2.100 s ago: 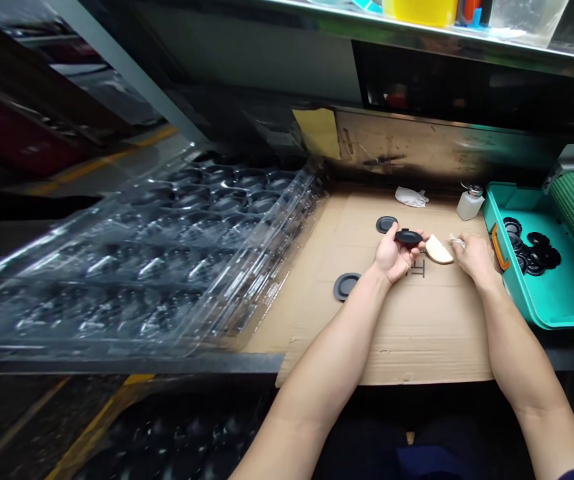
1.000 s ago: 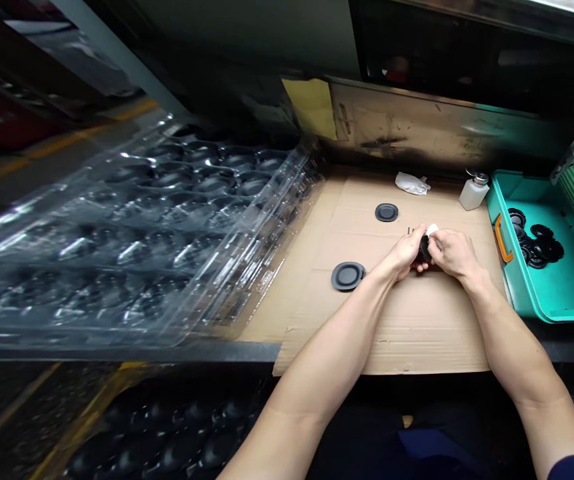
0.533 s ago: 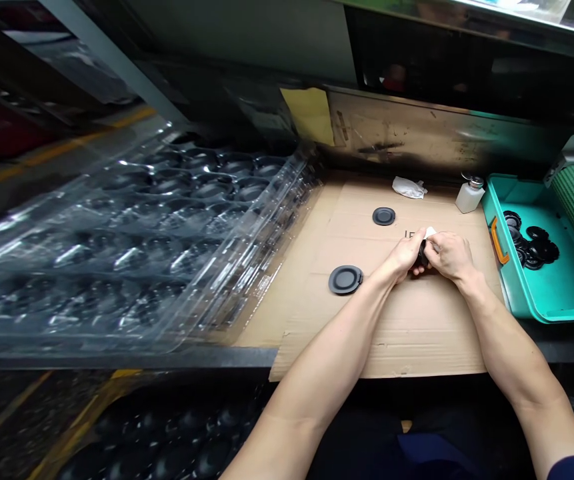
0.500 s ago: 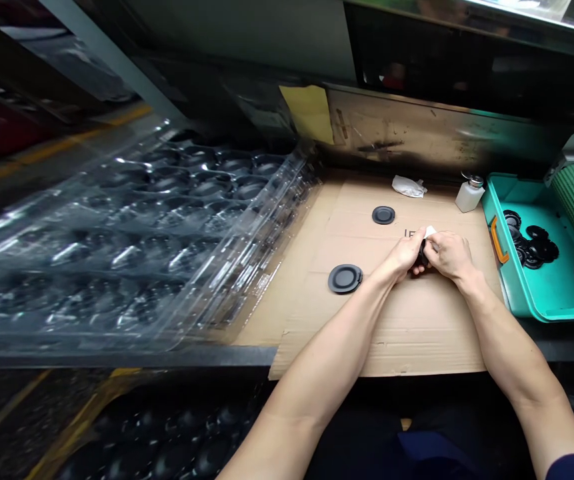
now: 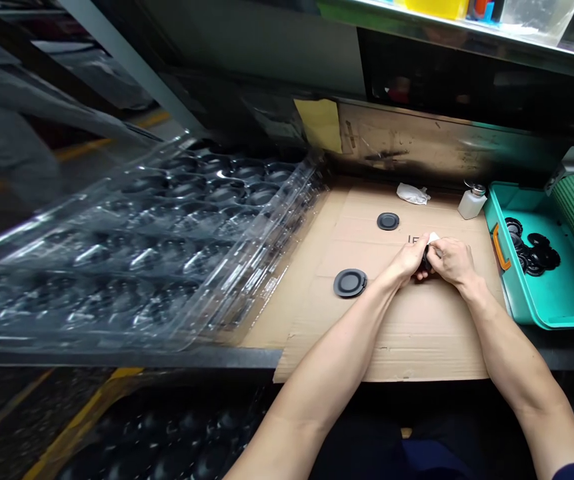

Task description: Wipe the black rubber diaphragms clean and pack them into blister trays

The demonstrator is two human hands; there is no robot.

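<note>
Both my hands meet over the cardboard sheet (image 5: 417,333). My left hand (image 5: 407,260) is closed on a small black round part (image 5: 425,259), mostly hidden between the fingers. My right hand (image 5: 451,260) presses a small white cloth (image 5: 433,238) against that part, fingers pinched. Two more black round parts lie flat on the cardboard: one (image 5: 350,283) just left of my left wrist, one (image 5: 387,221) farther back.
A stack of clear plastic blister trays (image 5: 131,253) fills the left half of the bench. A teal bin (image 5: 541,293) with several black parts stands at the right. A small white dispenser bottle (image 5: 471,200) and a crumpled white wipe (image 5: 413,194) sit at the back.
Two seconds ago my hands were apart, the left holding the part up and the right beside a pale pad. They have since come together on the part and stayed there.
</note>
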